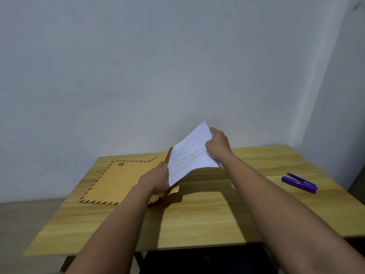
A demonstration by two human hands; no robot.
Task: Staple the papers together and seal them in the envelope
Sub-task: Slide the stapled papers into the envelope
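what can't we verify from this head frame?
- Staple in the papers: too small to see in the head view.
- Printed text on the sheets: too small and blurred to read.
- Envelope mouth: covered by the left hand and the papers, so how far they are in is unclear.
- Right hand fingertips: behind the sheets.
- Stapler: loaded or not, cannot tell.

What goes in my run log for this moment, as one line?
step: inserting papers into envelope | left hand: holds envelope mouth | right hand: grips papers | stapler: on table
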